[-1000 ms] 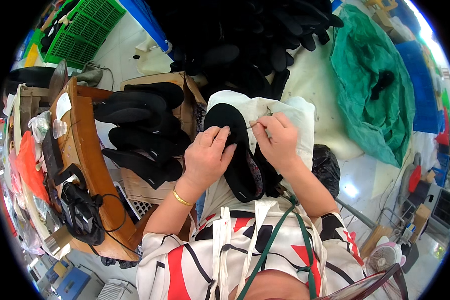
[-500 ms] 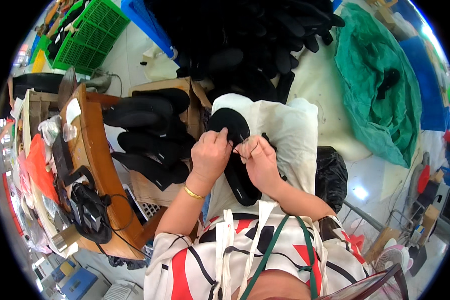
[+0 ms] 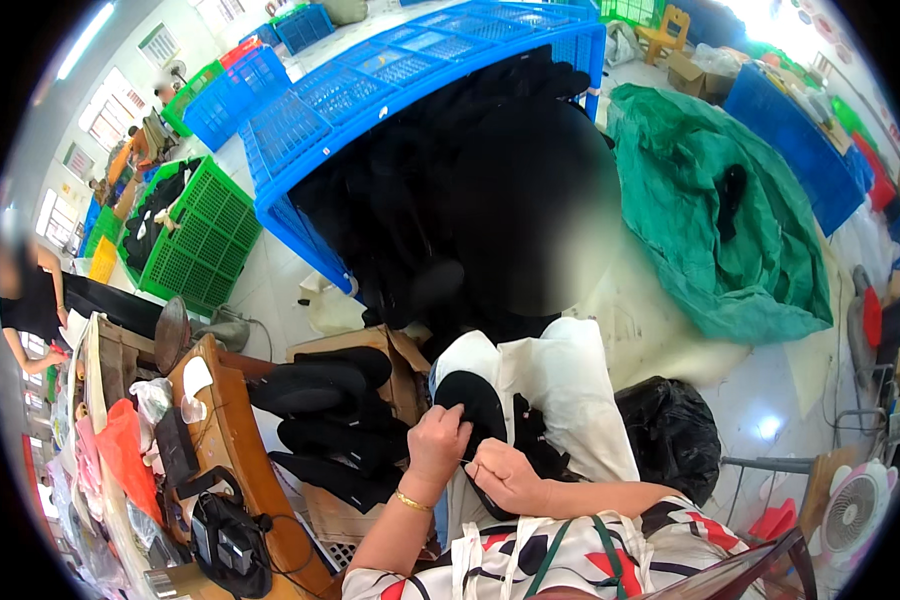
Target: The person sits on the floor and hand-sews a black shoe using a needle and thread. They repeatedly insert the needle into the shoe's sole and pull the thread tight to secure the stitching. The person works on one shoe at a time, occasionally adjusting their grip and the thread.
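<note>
on the white cloth (image 3: 592, 400) over the person's lap, a black shoe (image 3: 482, 397) lies pinched in the grip of the left hand (image 3: 437, 441). the right hand (image 3: 504, 476) curls closed just beside it; what it pinches, if anything, cannot be told. fine handwork seems in hand; the next move likely calls for a steady shoe.

At six o'clock, one left hand (image 3: 436, 440), one right hand (image 3: 507, 476), one gold bracelet (image 3: 413, 502) and one black shoe (image 3: 484, 396) in hand; at four, one black plastic bag (image 3: 670, 435) and one pink-and-white fan (image 3: 854, 512).
</note>
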Tool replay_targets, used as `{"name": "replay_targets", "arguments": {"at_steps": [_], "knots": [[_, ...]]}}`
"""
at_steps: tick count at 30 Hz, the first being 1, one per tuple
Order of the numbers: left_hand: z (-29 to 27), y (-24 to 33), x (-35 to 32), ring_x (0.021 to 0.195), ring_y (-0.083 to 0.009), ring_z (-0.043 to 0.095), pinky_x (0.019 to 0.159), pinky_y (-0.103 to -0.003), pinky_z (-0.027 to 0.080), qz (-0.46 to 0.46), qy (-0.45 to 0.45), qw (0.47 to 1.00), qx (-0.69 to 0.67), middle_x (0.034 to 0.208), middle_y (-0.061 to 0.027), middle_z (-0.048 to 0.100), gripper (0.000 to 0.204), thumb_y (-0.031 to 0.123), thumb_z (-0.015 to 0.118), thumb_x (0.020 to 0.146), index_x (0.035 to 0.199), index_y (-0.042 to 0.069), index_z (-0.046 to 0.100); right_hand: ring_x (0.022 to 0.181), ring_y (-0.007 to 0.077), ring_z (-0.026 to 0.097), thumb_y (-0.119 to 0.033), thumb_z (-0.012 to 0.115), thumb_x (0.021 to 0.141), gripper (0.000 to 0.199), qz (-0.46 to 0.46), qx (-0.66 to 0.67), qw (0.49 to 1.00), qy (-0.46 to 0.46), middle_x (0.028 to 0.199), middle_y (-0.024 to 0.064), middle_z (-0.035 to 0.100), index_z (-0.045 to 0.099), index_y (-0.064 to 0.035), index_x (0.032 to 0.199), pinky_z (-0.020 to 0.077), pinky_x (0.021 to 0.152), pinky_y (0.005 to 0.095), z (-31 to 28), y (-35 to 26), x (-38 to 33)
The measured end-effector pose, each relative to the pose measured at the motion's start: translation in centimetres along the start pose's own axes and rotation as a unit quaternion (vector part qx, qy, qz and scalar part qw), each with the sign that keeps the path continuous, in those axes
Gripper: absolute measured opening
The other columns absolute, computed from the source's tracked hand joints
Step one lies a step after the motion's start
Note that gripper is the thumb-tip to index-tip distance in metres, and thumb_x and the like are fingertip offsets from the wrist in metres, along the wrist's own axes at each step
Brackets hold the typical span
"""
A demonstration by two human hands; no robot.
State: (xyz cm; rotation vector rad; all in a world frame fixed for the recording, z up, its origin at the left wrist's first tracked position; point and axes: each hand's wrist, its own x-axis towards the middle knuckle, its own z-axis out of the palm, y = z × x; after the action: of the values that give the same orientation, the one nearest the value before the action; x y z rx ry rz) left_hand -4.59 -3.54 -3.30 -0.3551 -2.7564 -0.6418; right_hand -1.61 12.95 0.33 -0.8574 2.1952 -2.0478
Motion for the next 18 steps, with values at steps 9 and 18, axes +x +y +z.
{"name": "replay_targets", "arguments": {"at_steps": [9, 18], "knots": [[-3.1, 0.7, 1.5, 0.070, -0.0297, 0.065, 0.063, -0.036, 0.053, -0.030, -0.026, 0.995, -0.088, 0.081, -0.0107, 0.064, 0.023, 0.019, 0.077, 0.076, 0.092, 0.005, 0.071, 0.071, 0.0296, 0.059, -0.003, 0.067, 0.087, 0.005, -0.139, -0.102, 0.981, 0.091, 0.074, 0.0089, 0.056, 0.062, -0.0048, 0.086, 0.0504, 0.068, 0.0380, -3.6, 0.7, 2.0], [-2.7, 1.3, 2.3, 0.070, -0.0274, 0.063, 0.061, -0.038, 0.050, -0.050, -0.010, 0.998, 0.021, 0.074, -0.0085, 0.062, 0.035, 0.039, 0.080, 0.077, 0.077, 0.006, 0.068, 0.065, 0.0241, 0.058, -0.011, 0.077, 0.072, 0.017, -0.293, -0.294, 0.906, -0.086, 0.073, 0.0046, 0.052, 0.062, -0.0086, 0.080, 0.0511, 0.059, 0.0335, -7.8, -1.1, -2.0]]}}
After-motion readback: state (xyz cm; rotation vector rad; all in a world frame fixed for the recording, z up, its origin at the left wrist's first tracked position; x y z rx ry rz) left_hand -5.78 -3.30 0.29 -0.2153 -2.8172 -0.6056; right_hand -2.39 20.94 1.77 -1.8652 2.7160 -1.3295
